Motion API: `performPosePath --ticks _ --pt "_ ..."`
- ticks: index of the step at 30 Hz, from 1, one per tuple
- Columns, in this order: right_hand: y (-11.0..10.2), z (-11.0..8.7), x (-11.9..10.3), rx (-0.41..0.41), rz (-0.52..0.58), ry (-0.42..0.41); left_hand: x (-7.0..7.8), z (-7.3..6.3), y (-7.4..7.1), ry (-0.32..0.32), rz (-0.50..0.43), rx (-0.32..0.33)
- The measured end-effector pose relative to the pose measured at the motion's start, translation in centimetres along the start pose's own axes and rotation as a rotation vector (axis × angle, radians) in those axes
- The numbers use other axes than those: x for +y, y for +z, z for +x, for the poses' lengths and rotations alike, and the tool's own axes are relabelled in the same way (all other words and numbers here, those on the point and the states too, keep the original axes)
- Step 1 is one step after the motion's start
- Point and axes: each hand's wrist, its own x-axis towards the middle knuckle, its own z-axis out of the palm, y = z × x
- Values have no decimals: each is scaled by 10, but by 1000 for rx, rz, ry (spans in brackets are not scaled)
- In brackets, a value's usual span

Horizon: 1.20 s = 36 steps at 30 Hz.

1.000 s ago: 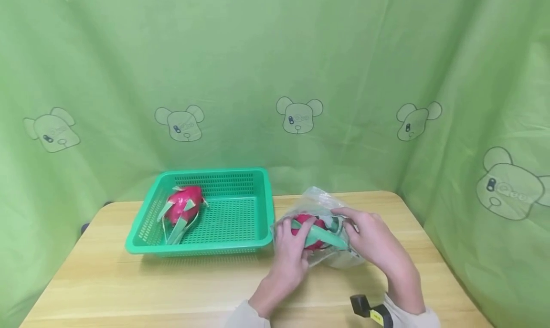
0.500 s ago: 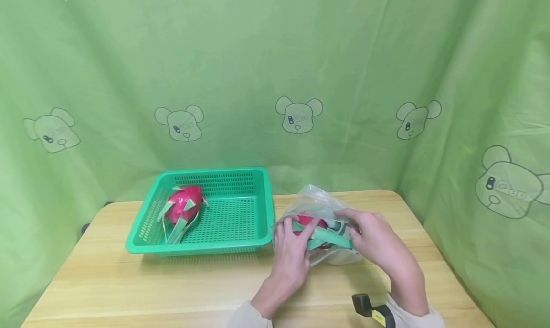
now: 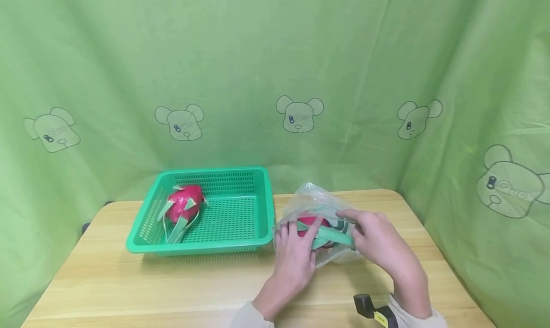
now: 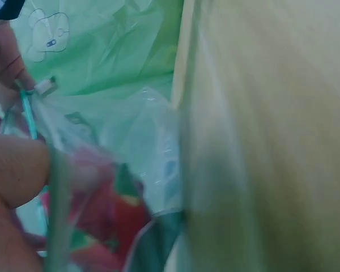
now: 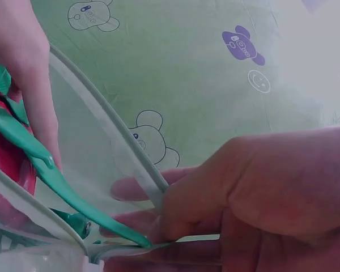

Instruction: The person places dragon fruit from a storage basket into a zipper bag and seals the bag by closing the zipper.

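Note:
A clear plastic zip bag [image 3: 314, 195] lies on the table, its mouth toward me. Inside it shows a pink dragon fruit [image 3: 307, 221] with long green scales [image 3: 328, 235]. My left hand [image 3: 294, 256] reaches into the mouth and grips this fruit, thumb over its near side; some fingertips are hidden. With thumb and fingers, my right hand [image 3: 378, 237] pinches the bag's right edge, where one green scale ends, as the right wrist view shows [image 5: 255, 195]. A second dragon fruit [image 3: 185, 205] sits in the green basket [image 3: 202, 248], at its left end.
The basket stands left of the bag, its right rim close to my left hand. Green cloth [image 3: 240, 56] hangs behind and beside the wooden table [image 3: 172, 290]. A black strap device [image 3: 374, 309] sits on my right wrist.
My left hand, still on the dragon fruit, has shifted slightly right, and the fruit sits a little further into the bag. My right hand has moved slightly right along with the bag's edge.

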Motion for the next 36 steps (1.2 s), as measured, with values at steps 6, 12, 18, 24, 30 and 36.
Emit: performPosePath --ticks 6,12,18,24,30,36 --pt "0 1 1 26 -27 0 -9 1 -17 51 -184 -182" --pt "1 0 1 15 -9 2 -11 1 -25 29 -255 -257" --pt "2 0 2 25 -30 -18 -8 2 -20 -61 -283 -216" --pt "0 0 3 23 -38 -12 -5 2 -16 -112 -294 -184" --pt "-3 -2 4 34 -1 0 -9 1 -16 38 -228 -147" --pt "-5 -2 4 36 1 -5 -8 1 -17 -15 -278 -170"
